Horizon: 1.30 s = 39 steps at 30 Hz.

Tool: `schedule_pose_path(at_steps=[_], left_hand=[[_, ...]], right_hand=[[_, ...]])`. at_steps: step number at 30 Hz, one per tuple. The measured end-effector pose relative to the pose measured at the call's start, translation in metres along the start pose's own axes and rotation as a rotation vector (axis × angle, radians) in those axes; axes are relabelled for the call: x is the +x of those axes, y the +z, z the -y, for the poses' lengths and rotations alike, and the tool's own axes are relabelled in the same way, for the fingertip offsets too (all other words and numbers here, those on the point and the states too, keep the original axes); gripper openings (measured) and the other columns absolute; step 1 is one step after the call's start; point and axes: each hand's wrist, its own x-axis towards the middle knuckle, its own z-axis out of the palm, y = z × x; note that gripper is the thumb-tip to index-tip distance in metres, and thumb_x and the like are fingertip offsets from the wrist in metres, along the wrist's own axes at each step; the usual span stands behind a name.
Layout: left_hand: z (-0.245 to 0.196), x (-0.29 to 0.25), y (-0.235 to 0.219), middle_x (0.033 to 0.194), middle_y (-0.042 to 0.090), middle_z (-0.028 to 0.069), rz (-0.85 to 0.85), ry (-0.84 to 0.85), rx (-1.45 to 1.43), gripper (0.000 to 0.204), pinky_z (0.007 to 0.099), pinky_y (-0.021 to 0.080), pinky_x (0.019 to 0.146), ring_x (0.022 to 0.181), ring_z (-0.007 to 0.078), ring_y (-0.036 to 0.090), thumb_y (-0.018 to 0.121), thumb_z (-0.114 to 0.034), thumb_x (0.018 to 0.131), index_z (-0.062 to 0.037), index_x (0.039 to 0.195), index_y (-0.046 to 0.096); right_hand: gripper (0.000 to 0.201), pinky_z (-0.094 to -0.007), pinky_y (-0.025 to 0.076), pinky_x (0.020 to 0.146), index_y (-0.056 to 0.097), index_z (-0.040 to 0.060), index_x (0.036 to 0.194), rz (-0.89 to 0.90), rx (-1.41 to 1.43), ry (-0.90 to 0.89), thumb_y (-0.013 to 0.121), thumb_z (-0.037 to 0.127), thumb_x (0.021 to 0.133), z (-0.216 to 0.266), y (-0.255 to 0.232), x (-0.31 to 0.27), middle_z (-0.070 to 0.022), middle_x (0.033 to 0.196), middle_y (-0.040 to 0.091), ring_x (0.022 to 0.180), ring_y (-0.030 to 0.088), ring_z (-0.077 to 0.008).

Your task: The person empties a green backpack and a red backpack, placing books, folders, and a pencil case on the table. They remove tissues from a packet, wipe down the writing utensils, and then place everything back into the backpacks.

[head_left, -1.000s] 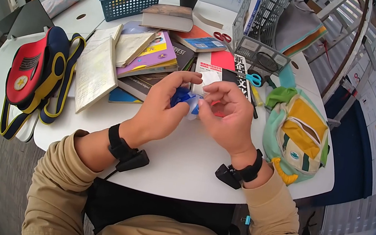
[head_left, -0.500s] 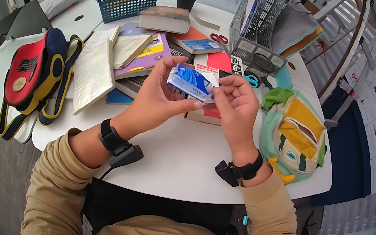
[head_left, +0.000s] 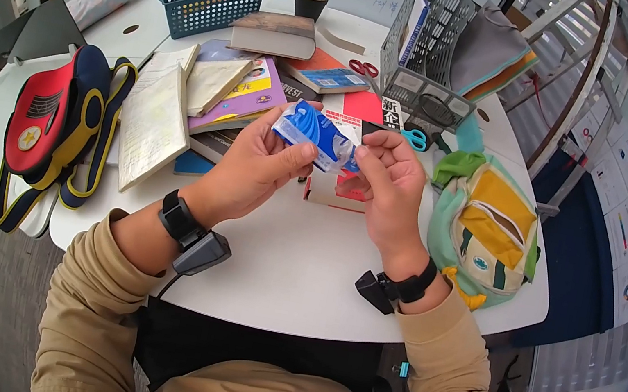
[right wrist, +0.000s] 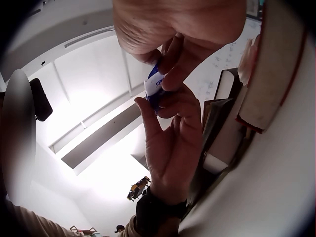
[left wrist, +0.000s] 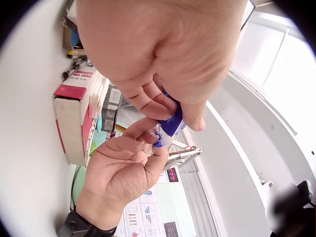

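Observation:
A blue and white plastic packet (head_left: 314, 135) is held up between both hands, above the near edge of the books. My left hand (head_left: 253, 161) grips its left end, thumb on the near side and fingers behind. The thumb and fingertips of my right hand (head_left: 390, 180) pinch the clear right end. In the left wrist view the packet (left wrist: 171, 124) shows between the fingers of both hands; the right wrist view shows its printed side (right wrist: 154, 85) partly covered by fingers.
Books (head_left: 152, 123) lie piled behind and left of the hands, with a red and white box (head_left: 337, 192) just beneath. A red and navy bag (head_left: 52, 121) is at left, a green and yellow backpack (head_left: 492, 226) at right. Farther back are a basket (head_left: 211, 6), a plant pot (head_left: 309, 4) and scissors (head_left: 416, 139).
Both hands have turned the packet from a crumpled, mostly hidden position so its blue printed face shows. Since half a second ago, it has tilted down to the right and shifted slightly left.

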Motion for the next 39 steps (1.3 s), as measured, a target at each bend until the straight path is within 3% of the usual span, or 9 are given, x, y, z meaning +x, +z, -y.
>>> schedule_pose_path(at_steps=[2,5,8,9,12,21,30,33,39], left_hand=[[0.008,0.004,-0.015,0.144,0.069,0.0016,0.028,0.000,-0.009,0.059,0.0346,0.053,0.108,0.125,0.0121,0.065,0.067,-0.037,0.117,-0.0124,0.168,0.047],[0.009,0.007,-0.021,0.143,0.069,0.0011,0.016,0.015,-0.010,0.056,0.0363,0.051,0.116,0.132,0.0143,0.065,0.056,-0.045,0.121,-0.0129,0.166,0.049],[0.004,0.006,-0.012,0.143,0.069,0.0019,-0.051,0.010,-0.035,0.054,0.0388,0.051,0.119,0.133,0.0166,0.065,0.046,-0.049,0.124,-0.0123,0.163,0.051],[0.003,0.007,-0.009,0.144,0.069,0.0024,-0.078,0.003,-0.047,0.054,0.0397,0.051,0.119,0.132,0.0172,0.065,0.042,-0.050,0.124,-0.0119,0.162,0.051],[0.005,0.009,-0.008,0.151,0.067,0.0073,-0.047,-0.023,-0.148,0.058,0.0440,0.053,0.122,0.135,0.0210,0.066,0.036,-0.053,0.125,-0.0098,0.161,0.051],[-0.006,0.008,0.001,0.159,0.063,0.0146,-0.206,-0.098,-0.257,0.061,0.0444,0.057,0.120,0.139,0.0250,0.066,0.028,-0.051,0.126,-0.0058,0.161,0.049],[-0.003,0.010,0.001,0.158,0.063,0.0166,-0.280,-0.060,-0.300,0.062,0.0431,0.054,0.125,0.140,0.0257,0.065,0.028,-0.049,0.126,-0.0026,0.161,0.049],[0.000,0.012,-0.002,0.158,0.063,0.0145,-0.275,-0.059,-0.360,0.061,0.0433,0.050,0.127,0.143,0.0255,0.063,0.027,-0.050,0.126,-0.0050,0.162,0.049],[0.001,0.008,0.002,0.159,0.064,0.0106,-0.256,-0.032,-0.283,0.062,0.0442,0.048,0.126,0.146,0.0246,0.061,0.026,-0.053,0.126,-0.0100,0.163,0.051]], right_hand=[[0.022,-0.0305,0.066,0.071,0.067,0.0010,0.123,-0.035,0.017,0.024,0.078,0.013,0.107,0.004,0.002,0.000,-0.0060,0.102,0.076,0.086,0.074,-0.0133],[0.034,-0.0357,0.062,0.086,0.068,0.0008,0.121,-0.177,-0.612,-0.241,0.087,0.021,0.101,-0.008,-0.005,0.009,-0.0094,0.106,0.076,0.100,0.075,-0.0226],[0.046,-0.0424,0.056,0.102,0.068,-0.0009,0.120,-0.082,-1.117,-0.415,0.093,0.027,0.093,-0.004,-0.008,0.008,-0.0138,0.114,0.074,0.118,0.070,-0.0324],[0.047,-0.0466,0.052,0.108,0.069,-0.0005,0.118,-0.040,-1.088,-0.273,0.094,0.026,0.089,-0.002,-0.007,0.006,-0.0168,0.118,0.072,0.127,0.064,-0.0390],[0.042,-0.0454,0.055,0.103,0.069,0.0000,0.114,0.007,-1.170,-0.210,0.093,0.026,0.091,-0.004,-0.011,0.007,-0.0166,0.115,0.073,0.117,0.068,-0.0379],[0.022,-0.0439,0.058,0.088,0.070,-0.0015,0.105,-0.071,-1.094,-0.229,0.084,0.013,0.094,-0.010,-0.019,0.010,-0.0173,0.110,0.071,0.099,0.072,-0.0362],[0.015,-0.0308,0.061,0.083,0.072,-0.0040,0.112,-0.152,-0.839,-0.276,0.078,-0.001,0.099,-0.001,-0.014,0.012,-0.0109,0.119,0.067,0.103,0.074,-0.0167],[0.017,-0.0291,0.063,0.085,0.071,-0.0049,0.117,-0.027,-0.465,-0.366,0.075,-0.006,0.100,-0.013,-0.017,0.016,-0.0097,0.128,0.064,0.109,0.073,-0.0150],[0.026,-0.0321,0.068,0.095,0.071,-0.0076,0.127,0.285,-0.306,-0.148,0.074,-0.010,0.101,-0.002,0.005,-0.001,-0.0105,0.136,0.060,0.115,0.072,-0.0184]])
